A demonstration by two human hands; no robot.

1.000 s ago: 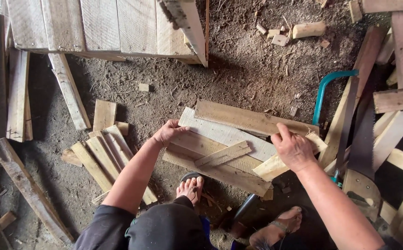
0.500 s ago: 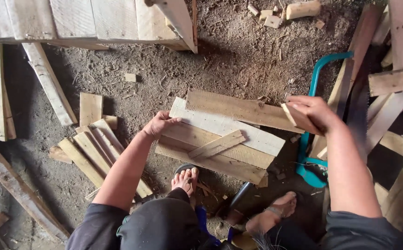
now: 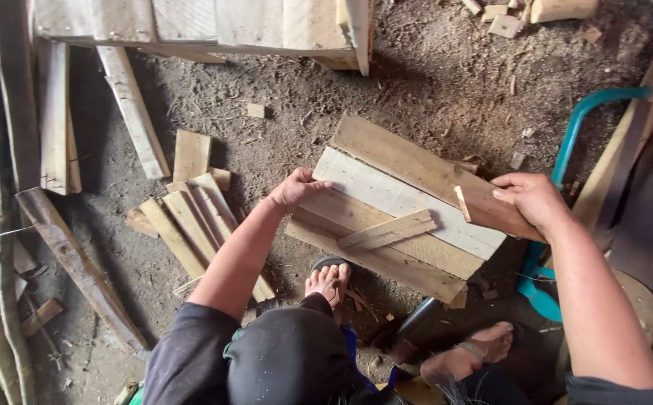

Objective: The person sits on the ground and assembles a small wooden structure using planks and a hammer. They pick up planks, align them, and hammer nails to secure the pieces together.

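Observation:
A stack of flat wooden boards (image 3: 386,225) lies on the dirt floor in front of my feet. My left hand (image 3: 296,187) rests on the left end of the pale whitish board (image 3: 401,201) in the stack. My right hand (image 3: 532,201) grips the right end of the top brown board (image 3: 416,165), which lies slanted across the stack. A short thin slat (image 3: 388,229) lies loose on the lower boards.
Several short planks (image 3: 191,217) lie to the left of the stack. A pallet-like wooden panel (image 3: 206,22) stands at the top. A teal-framed saw (image 3: 566,187) lies to the right beside long boards (image 3: 641,150). Wood offcuts (image 3: 536,11) lie at the top right.
My right hand has moved from the middle of the stack out to the right end of the top brown board. My left hand has stayed on the stack's left end.

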